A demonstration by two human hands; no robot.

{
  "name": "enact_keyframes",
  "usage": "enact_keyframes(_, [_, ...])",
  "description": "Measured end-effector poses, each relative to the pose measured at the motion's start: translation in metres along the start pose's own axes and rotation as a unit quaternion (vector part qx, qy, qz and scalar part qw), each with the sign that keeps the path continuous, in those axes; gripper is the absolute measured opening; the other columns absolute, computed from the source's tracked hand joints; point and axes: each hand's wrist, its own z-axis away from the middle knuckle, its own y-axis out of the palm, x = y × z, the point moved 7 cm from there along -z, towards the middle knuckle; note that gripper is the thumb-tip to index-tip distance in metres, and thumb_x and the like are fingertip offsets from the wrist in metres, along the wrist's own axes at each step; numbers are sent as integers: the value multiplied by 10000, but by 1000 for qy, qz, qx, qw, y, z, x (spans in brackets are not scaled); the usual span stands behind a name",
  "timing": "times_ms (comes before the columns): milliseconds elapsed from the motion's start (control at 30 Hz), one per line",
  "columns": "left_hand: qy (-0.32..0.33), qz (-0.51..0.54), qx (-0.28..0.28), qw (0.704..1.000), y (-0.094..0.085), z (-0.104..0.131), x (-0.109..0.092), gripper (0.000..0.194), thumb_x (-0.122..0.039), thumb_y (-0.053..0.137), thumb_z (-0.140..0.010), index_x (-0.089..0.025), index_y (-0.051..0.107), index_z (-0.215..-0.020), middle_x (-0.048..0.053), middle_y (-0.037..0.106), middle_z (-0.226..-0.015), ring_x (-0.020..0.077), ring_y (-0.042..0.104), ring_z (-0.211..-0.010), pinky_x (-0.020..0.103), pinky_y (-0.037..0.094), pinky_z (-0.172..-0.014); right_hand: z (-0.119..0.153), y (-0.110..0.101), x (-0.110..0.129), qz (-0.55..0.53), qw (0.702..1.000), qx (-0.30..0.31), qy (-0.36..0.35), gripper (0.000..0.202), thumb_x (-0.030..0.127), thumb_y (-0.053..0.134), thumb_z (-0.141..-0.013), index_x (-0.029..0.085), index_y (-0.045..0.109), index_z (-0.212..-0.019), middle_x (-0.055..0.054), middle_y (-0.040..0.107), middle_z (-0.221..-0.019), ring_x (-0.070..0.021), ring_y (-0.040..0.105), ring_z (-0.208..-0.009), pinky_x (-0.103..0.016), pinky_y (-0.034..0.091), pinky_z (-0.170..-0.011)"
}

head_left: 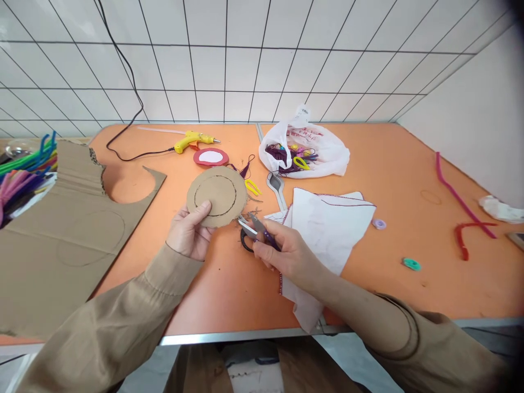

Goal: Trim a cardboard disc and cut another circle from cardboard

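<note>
My left hand [191, 232] pinches the lower left edge of a round cardboard disc [219, 191], thumb on top. A dark circle is drawn on the disc, inside its rim. My right hand [282, 248] is closed around a pair of scissors [264, 232] with dark purple handles. Their blades are parted and point toward the disc's lower right edge, close to it. Under the scissors, a black ring-shaped handle [245, 240] shows on the table; the rest of that tool is partly hidden. Small dark scraps lie beside the disc.
A cut cardboard sheet [82, 234] covers the left side. Behind are a yellow glue gun [194, 140], a red ring [210, 157] and a plastic bag [327, 155] of threads. White cloth [327, 224] lies right of centre, pipe cleaners [462, 196] far right. A tiled wall [245, 65] rises behind.
</note>
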Motion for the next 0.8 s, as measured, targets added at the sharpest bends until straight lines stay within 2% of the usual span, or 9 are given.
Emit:
enact_keyframes(67, [1,-1,-3,1000,-1,0,0,474,-84,693,-752,-124,626,-1219,125,749,-1036,282,696,-1000,368,584,-897,0,1,-1,-56,998,31,13,367,498,522,-865,158,604,-976,-17,579,-726,-99,441,-534,-258,348,-494])
enact_keyframes(133, [1,-2,-6,1000,-2,0,-1,472,-78,694,-748,-127,631,-1213,119,755,-1012,275,704,-980,353,590,-885,-1,1,-3,-96,994,44,28,456,554,481,-876,138,649,-958,-52,602,-750,-118,455,-587,-279,368,-546])
enact_keyframes(333, [8,3,-11,1000,-2,0,-5,371,-71,682,-758,-132,673,-1123,113,755,-1013,272,701,-991,351,598,-863,-4,-2,-3,-78,996,50,-7,477,599,556,-834,141,689,-824,-15,496,-696,-107,421,-601,-272,365,-570])
enact_keyframes(433, [13,2,-14,1000,-2,0,-5,358,-75,692,-751,-136,683,-1104,118,755,-1010,281,695,-1007,362,589,-882,-3,-3,-3,-32,998,46,-18,508,612,549,-838,146,680,-993,3,473,-683,-107,431,-590,-270,379,-571])
enact_keyframes(533, [12,3,-20,1000,-4,-1,-3,362,-66,693,-749,-121,682,-1107,123,759,-984,267,715,-945,338,601,-850,0,0,-2,-8,998,54,-25,556,599,496,-875,137,593,-1169,36,453,-603,-106,448,-519,-256,367,-513])
enact_keyframes(667, [-15,20,-44,999,-3,0,2,348,-46,655,-779,-100,670,-1123,100,770,-904,199,739,-785,224,617,-691,3,4,-1,39,997,55,-26,387,482,435,-937,149,562,-1088,70,441,-501,-89,406,-408,-236,329,-449])
enact_keyframes(800, [-45,44,-76,995,4,5,3,362,-57,540,-853,-38,611,-1207,116,767,-882,193,737,-773,227,617,-670,4,1,4,125,990,12,-62,177,346,573,-863,170,594,-859,50,436,-584,-92,430,-529,-239,340,-527])
